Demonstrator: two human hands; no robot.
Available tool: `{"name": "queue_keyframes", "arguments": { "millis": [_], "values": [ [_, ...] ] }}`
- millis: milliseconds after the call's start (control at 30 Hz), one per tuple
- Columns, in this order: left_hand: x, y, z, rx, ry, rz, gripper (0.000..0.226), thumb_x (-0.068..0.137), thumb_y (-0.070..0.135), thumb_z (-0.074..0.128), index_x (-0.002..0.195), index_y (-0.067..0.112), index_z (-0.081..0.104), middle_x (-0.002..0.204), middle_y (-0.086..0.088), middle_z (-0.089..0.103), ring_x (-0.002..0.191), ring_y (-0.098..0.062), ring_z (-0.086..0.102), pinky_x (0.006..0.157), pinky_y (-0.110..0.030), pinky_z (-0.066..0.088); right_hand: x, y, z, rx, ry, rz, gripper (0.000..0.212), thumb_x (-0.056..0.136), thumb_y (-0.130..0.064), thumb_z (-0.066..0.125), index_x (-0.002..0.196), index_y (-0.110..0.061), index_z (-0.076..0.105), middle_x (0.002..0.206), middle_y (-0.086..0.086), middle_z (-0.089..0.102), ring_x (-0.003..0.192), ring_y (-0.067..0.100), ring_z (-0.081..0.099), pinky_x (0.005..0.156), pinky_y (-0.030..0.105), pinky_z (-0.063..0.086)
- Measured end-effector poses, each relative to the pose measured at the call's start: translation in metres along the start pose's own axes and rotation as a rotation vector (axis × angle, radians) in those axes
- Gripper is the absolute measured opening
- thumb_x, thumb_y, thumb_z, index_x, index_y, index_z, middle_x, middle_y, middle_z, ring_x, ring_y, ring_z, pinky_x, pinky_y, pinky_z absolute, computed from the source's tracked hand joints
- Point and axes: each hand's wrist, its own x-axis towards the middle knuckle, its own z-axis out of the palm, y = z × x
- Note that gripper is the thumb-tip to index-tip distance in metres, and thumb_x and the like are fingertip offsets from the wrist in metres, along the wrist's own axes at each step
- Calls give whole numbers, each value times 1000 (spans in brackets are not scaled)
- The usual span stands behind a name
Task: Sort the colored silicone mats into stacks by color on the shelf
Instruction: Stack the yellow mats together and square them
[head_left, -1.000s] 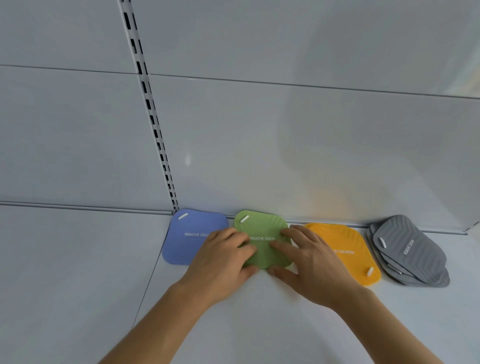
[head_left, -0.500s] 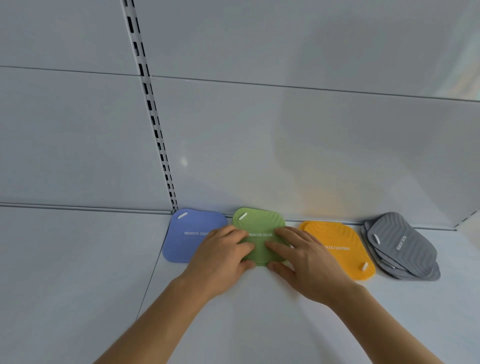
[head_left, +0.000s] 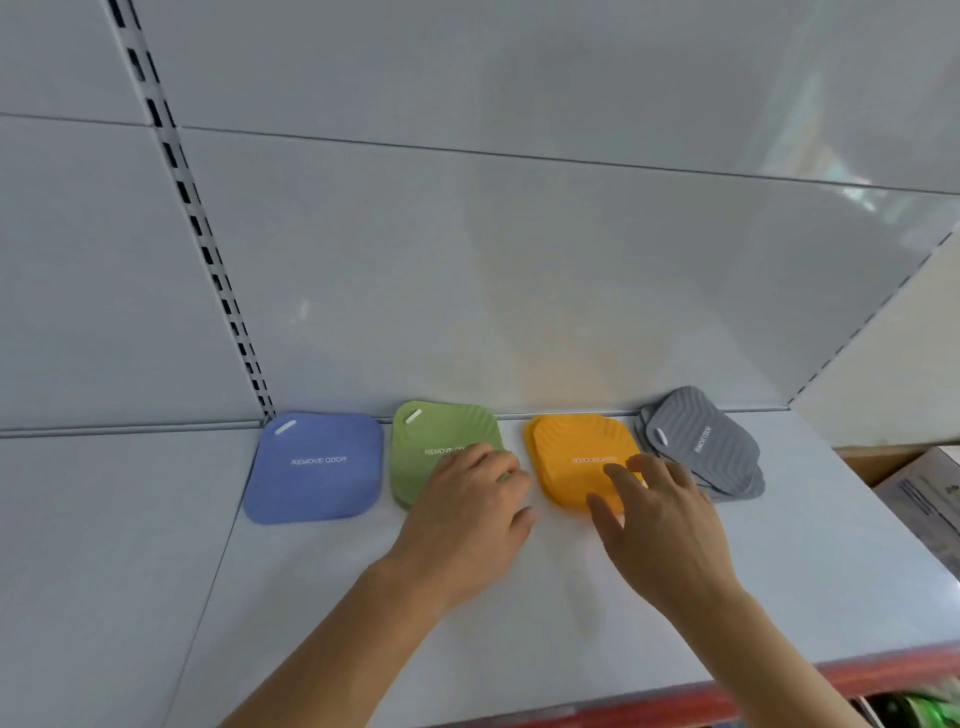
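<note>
The right hand is leaving the green stack, where it was pressing half a second ago, and is spreading loose fingers over the near edge of the orange stack, gripping nothing. The left hand is resting flat on the green stack's near right corner, fingers relaxed. Tidying looks to be moving rightward. The blue stack far left and the fanned grey stack far right are lying untouched on the shelf.

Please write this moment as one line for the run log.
left hand on green silicone mat stack | right hand on orange silicone mat stack | no grip closed
</note>
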Motion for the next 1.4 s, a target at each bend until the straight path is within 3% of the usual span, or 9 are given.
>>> {"name": "queue_keyframes", "arguments": {
  "millis": [333,467,633,900,1067,1200,1267,1333,1400],
  "values": [
    [23,65,51,39,-81,-114,43,94,43,40,106,18,72,128,-5,65,126,-28,54,103,-43,52,1,33,5,202,-76,108,26,88,-49,68,89,-23,67,90,3,62,90,31,61,66,39,51],
    [27,73,55,53,-4,-197,36,96,38,45,88,20,74,116,-2,71,117,-24,60,96,-39,55,4,41,9,392,77,24,13,88,-30,75,95,-20,72,94,3,62,87,29,62,62,40,54],
    [29,83,56,73,22,-257,36,95,36,48,92,20,80,113,-2,74,113,-23,63,95,-34,55,16,38,5,695,33,50,35,88,-35,74,119,-23,62,102,-1,63,80,23,67,69,39,55],
    [29,80,50,-35,22,-333,33,92,31,51,100,19,81,108,0,74,107,-25,67,88,-34,59,32,41,2,573,-29,6,18,89,-32,69,102,-18,70,86,5,68,79,31,67,63,35,48],
    [45,81,23,-121,173,-460,41,92,28,70,132,19,64,133,-1,67,124,-24,61,103,-34,49,30,51,-26,708,152,-81,29,86,-8,69,111,-22,65,101,-7,67,75,11,58,66,28,48],
    [67,91,-20,-26,237,-222,70,90,35,73,152,21,45,156,-4,47,149,-26,38,120,-39,35,39,63,-69,857,59,-190,42,92,-10,64,126,-32,57,106,-18,66,96,-5,61,78,8,47],
    [76,96,-34,-21,167,-180,47,90,39,69,134,25,61,139,-1,63,136,-24,53,114,-38,45,41,62,-85,869,48,-282,42,93,-12,66,127,-35,57,104,-23,70,101,0,65,83,17,53],
    [79,98,-42,-141,67,-278,14,95,40,65,103,28,66,95,2,73,96,-25,68,81,-38,56,44,59,-93,881,73,-260,40,94,-16,70,126,-36,59,102,-27,71,99,-1,68,82,13,53],
    [76,92,-40,-206,28,-367,15,98,40,62,94,26,60,74,-1,65,76,-27,63,66,-40,51,50,61,-88,945,99,-147,36,93,-18,72,124,-33,64,101,-24,73,95,-3,69,81,8,50]
  ]
}}
